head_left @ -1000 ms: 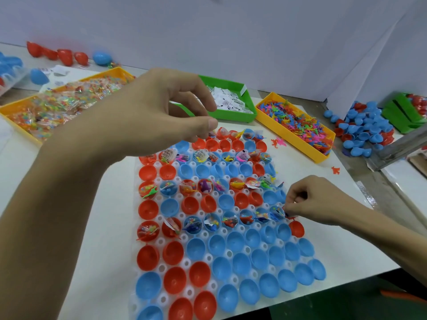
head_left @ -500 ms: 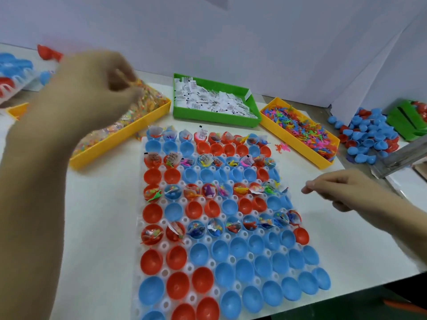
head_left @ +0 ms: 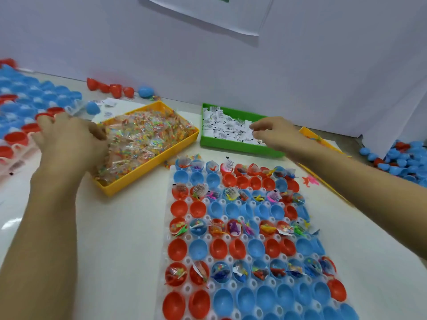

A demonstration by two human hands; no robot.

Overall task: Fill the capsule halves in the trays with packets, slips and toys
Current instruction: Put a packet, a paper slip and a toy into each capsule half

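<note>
while the left hand (head_left: 69, 139) digs into the packets (head_left: 143, 139), the right hand's (head_left: 275, 132) grip pinches slips (head_left: 228, 130).

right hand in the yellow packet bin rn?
No, the right hand is over the green tray of paper slips; the left hand is at the yellow bin.

Your left hand (head_left: 69, 139) reaches into the yellow bin (head_left: 152, 162) of clear packets (head_left: 143, 137) at 10 o'clock, fingers buried among them; grip not discernible. Your right hand (head_left: 272, 132) is over the green bin (head_left: 231, 146) of white slips (head_left: 226, 128) at 12 o'clock, fingertips curled onto the slips. The clear tray (head_left: 254, 241) of red and blue capsule halves lies at 5 o'clock on the tabletop (head_left: 120, 239); alternate rows hold contents, the others show bare cups. Loose capsule halves (head_left: 406, 160) are heaped at 3 o'clock. A second tray (head_left: 20, 107) sits at 9 o'clock.
</note>
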